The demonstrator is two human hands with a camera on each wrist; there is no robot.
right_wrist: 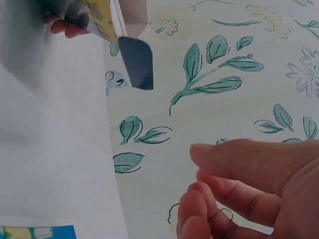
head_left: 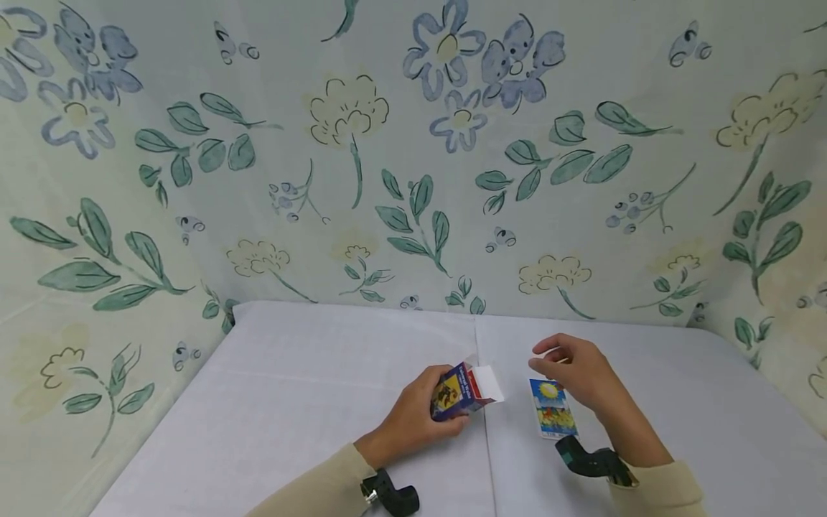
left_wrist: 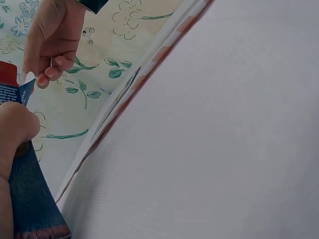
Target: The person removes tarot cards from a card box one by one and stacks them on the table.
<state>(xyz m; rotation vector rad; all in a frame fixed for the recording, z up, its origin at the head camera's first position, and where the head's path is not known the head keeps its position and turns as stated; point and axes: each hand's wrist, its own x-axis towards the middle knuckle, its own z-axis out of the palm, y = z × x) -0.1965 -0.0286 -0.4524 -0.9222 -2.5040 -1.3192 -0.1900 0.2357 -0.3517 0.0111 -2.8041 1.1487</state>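
My left hand (head_left: 413, 409) grips a small blue and yellow card box (head_left: 452, 393), thumb on the near side and fingers round the far side. The box is tilted, its white-lined top flap standing out toward the right; a red edge shows at its mouth. My right hand (head_left: 578, 370) hovers to the right of the box, fingers loosely bent, and the right wrist view shows nothing between thumb and fingers. Below it a picture card (head_left: 552, 411) with a yellow sun lies face up on the white cloth; its corner also shows as a card (right_wrist: 37, 232) in the right wrist view.
A white cloth (head_left: 323, 373) covers the table, with a crease running front to back near the middle. Floral fabric (head_left: 400, 215) hangs behind and at both sides. Black wrist mounts (head_left: 591, 459) sit at the beige sleeves (head_left: 323, 485).
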